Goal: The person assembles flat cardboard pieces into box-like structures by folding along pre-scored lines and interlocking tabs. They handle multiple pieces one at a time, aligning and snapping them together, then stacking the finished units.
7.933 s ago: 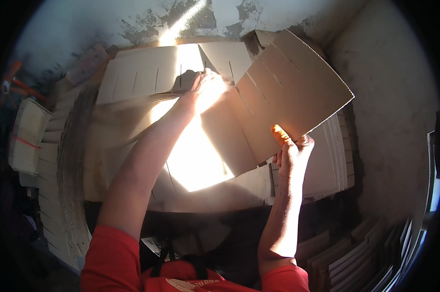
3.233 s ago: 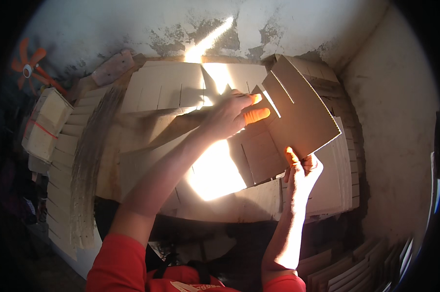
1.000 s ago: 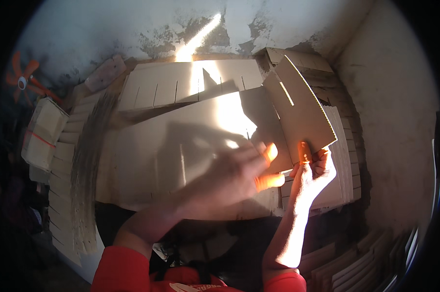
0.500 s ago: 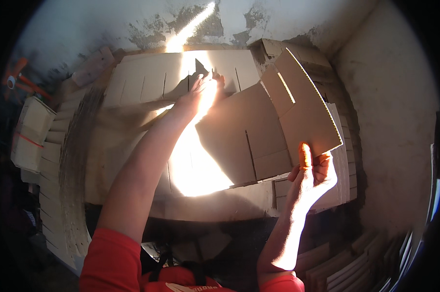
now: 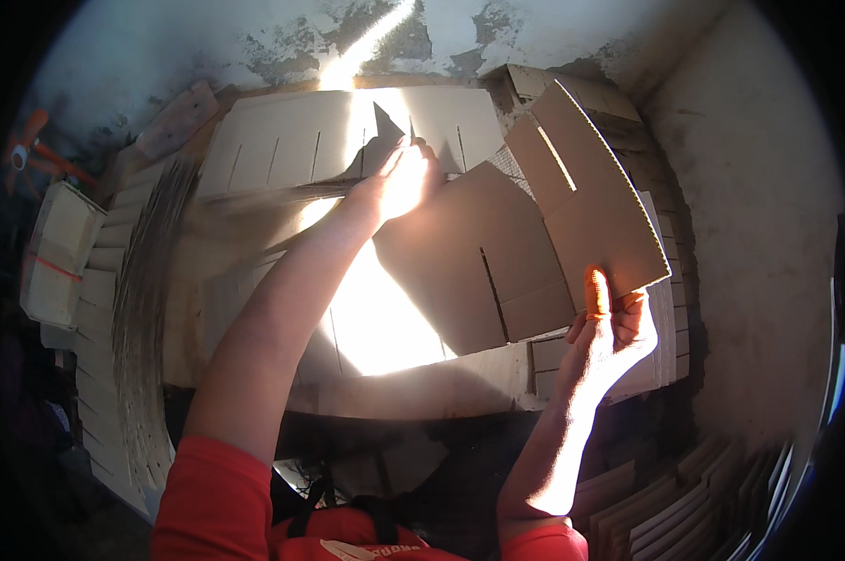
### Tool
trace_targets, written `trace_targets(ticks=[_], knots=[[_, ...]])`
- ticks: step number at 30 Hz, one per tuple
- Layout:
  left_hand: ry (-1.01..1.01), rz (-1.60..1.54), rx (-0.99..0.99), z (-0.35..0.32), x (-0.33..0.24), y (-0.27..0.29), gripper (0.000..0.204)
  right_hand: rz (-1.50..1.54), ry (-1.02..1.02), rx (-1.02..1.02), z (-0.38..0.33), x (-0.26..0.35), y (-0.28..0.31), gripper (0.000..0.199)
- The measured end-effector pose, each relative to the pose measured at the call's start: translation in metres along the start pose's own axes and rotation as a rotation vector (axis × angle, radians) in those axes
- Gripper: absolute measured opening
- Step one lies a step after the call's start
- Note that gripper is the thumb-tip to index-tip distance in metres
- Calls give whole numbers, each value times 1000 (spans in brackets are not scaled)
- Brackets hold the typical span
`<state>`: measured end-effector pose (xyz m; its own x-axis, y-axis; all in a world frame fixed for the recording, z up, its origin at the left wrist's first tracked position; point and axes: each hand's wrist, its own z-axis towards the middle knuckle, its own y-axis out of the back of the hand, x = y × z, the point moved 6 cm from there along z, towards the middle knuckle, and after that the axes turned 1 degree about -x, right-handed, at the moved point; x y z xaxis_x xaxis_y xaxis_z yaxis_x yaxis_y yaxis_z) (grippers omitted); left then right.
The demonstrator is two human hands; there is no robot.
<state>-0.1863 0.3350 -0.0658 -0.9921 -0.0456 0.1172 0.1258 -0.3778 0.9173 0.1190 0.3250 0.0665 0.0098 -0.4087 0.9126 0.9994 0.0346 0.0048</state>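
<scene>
Right hand (image 5: pixel 609 337) pinches near corner of slotted cardboard sheet (image 5: pixel 525 252), raised over the worktop (image 5: pixel 413 393); left hand (image 5: pixel 404 178) grips its far edge. Cardboard stacks (image 5: pixel 114 309) left of sheet, stained wall (image 5: pixel 254 37) behind.

A rough, patchy grey wall (image 5: pixel 254 42) stands behind the work surface, crossed by a bright streak of sunlight (image 5: pixel 366 42). A plain plastered wall (image 5: pixel 750 215) closes the right side. Stacks of flat cardboard (image 5: pixel 128 309) line the dim left, with more sheets (image 5: pixel 693 505) at lower right.
</scene>
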Motion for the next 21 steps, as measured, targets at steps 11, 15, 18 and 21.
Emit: trace_targets(ticks=[11, 15, 18, 21], knots=[[360, -177, -370, 11, 40, 36, 9, 21, -4, 46, -2, 10, -5, 11], [551, -727, -373, 10, 49, 48, 1, 15, -33, 61, -3, 9, -4, 8], [506, -559, -453, 7, 56, 74, 7, 54, -31, 70, -1, 12, -6, 12], [211, -269, -437, 22, 23, 107, 20, 19, 8, 58, 1, 14, -5, 12]])
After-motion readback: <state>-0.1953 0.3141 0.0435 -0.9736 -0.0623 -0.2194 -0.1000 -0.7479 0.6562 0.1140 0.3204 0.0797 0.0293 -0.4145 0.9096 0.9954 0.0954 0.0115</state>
